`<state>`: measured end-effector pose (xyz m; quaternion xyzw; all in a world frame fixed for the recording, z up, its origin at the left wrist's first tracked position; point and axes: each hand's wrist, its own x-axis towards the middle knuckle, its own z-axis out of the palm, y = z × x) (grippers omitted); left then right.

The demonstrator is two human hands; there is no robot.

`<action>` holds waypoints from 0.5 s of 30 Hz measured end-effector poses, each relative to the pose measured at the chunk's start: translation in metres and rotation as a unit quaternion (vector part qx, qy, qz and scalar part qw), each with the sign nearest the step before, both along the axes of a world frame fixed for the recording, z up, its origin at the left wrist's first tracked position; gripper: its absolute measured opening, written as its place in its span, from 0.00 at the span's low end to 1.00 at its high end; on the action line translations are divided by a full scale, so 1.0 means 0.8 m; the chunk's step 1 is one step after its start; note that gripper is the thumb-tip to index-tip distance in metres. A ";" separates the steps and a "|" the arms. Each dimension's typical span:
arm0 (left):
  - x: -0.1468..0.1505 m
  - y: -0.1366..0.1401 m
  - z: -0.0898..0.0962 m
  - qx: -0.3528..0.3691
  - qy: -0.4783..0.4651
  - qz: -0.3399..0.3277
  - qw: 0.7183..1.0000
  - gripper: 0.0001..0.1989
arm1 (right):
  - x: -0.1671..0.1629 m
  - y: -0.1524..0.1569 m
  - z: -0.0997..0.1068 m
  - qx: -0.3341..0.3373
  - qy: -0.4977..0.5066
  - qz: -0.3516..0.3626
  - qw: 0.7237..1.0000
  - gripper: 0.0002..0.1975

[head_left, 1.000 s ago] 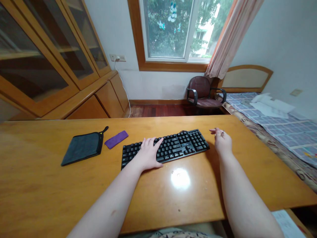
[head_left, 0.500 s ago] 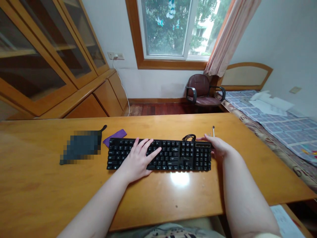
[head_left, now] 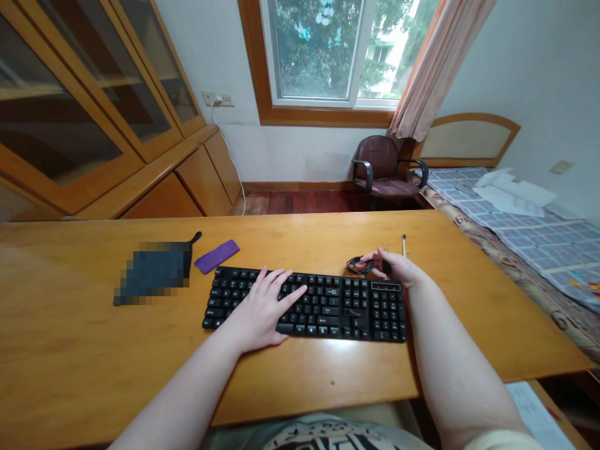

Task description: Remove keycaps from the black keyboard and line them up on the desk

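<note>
A black keyboard lies on the wooden table, its right end tilted slightly toward me. My left hand rests across its left-middle keys with the fingers spread, the thumb by the near edge. Behind the keyboard's right part is its black cable, bundled in a coil. My right hand has its fingers closed around the right side of that coil. A dark part shows between those fingers, too small to make out.
A purple folded cloth and a blurred dark pouch with a loop lie to the left. A slim metal tool lies beyond my right hand. The table's front edge is close to my body. A chair stands beyond the table.
My right hand has left the keyboard's right end and moved to the cable coil behind it. The keyboard has turned slightly, its right end nearer to me. My left hand stays on the keys.
</note>
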<state>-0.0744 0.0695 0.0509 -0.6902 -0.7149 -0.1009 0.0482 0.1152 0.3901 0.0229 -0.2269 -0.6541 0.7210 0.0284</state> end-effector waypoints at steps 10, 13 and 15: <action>-0.001 0.029 -0.019 -0.088 -0.077 -0.004 0.993 0.56 | -0.015 0.004 -0.019 0.177 -0.025 -0.063 0.982 0.28; -0.006 0.033 -0.024 -0.094 -0.102 -0.005 0.990 0.58 | -0.011 0.010 -0.018 0.285 -0.079 -0.079 0.952 0.26; -0.008 0.035 -0.026 -0.093 -0.109 -0.004 0.990 0.58 | -0.005 0.015 -0.013 0.359 -0.102 -0.079 0.924 0.24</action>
